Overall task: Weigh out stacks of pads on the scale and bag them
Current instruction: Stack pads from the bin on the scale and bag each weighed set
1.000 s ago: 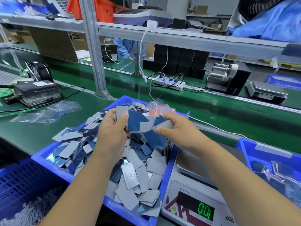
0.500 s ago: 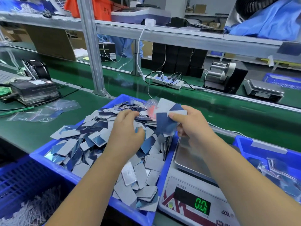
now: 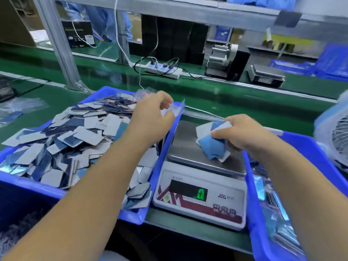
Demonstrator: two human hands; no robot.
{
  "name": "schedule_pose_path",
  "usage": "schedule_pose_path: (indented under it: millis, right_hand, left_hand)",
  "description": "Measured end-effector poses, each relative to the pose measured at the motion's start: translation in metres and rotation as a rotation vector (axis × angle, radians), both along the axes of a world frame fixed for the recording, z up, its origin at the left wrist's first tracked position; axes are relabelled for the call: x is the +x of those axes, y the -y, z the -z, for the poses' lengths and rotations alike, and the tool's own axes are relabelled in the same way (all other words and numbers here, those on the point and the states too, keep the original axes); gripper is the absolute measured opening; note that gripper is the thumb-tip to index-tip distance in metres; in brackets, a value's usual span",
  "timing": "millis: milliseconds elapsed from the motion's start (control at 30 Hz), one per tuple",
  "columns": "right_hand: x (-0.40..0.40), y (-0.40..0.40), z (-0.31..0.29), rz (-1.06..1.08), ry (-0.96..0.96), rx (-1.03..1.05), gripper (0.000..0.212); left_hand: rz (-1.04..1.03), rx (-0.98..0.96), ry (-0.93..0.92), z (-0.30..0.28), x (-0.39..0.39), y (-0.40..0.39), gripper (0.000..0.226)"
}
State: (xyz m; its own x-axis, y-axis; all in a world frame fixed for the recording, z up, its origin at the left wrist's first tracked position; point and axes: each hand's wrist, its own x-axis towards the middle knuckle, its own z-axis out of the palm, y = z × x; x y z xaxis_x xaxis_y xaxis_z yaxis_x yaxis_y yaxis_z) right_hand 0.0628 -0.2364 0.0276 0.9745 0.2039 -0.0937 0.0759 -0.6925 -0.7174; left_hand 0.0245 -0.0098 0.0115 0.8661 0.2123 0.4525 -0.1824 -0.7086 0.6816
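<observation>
pads (image 3: 211,146) are pinched loosely by the right hand (image 3: 243,134) over the scale (image 3: 199,185) pan; left hand (image 3: 150,117) fingers pinch another pad beside it. a fanned bunch could slide off the pan, so the weight may be misread.

The scale (image 3: 199,187) stands between two bins: the bin of loose pads (image 3: 22,182) on its left and another bin (image 3: 310,147) on its right. The right hand (image 3: 243,133) holds a stack of pads (image 3: 211,146) over the scale's platform (image 3: 186,146). The left hand (image 3: 150,117) is over the far right corner of the left bin. Behind the scale lie a power strip (image 3: 163,69) and a second scale (image 3: 265,75).
</observation>
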Motion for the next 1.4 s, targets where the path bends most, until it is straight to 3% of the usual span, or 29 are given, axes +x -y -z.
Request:
schedule_pose_path:
  millis: [167, 333, 467, 600, 767, 900, 1067, 1400]
  right_hand:
    - [0.0, 0.005, 0.004, 0.052, 0.067, -0.144, 0.031]
    - [-0.004, 0.004, 0.005, 0.004, 0.159, -0.578, 0.05]
    - [-0.014, 0.005, 0.008, -0.074, 0.144, -0.733, 0.06]
    - [-0.018, 0.01, 0.007, -0.094, 0.199, -0.659, 0.058]
    - [-0.014, 0.026, 0.004, -0.01, 0.285, -0.406, 0.057]
    - [-0.008, 0.038, 0.007, 0.059, 0.328, -0.283, 0.037]
    - [-0.005, 0.042, 0.011, 0.06, 0.325, -0.27, 0.019]
    - [-0.005, 0.042, 0.009, 0.019, 0.277, -0.218, 0.014]
  left_hand:
    - [-0.034, -0.011, 0.027, 0.015, 0.0, -0.003, 0.021]
    - [-0.024, -0.056, -0.026, 0.023, -0.004, -0.004, 0.021]
    - [0.002, -0.074, -0.031, 0.024, -0.007, -0.003, 0.023]
    - [0.014, -0.057, -0.038, 0.024, -0.008, -0.003, 0.022]
    - [0.028, -0.038, -0.02, 0.025, -0.008, -0.003, 0.022]
    - [0.055, -0.011, 0.001, 0.026, -0.008, -0.002, 0.021]
    - [0.069, -0.013, 0.021, 0.027, -0.009, -0.001, 0.021]
    - [0.075, 0.009, 0.049, 0.024, -0.01, 0.003, 0.019]
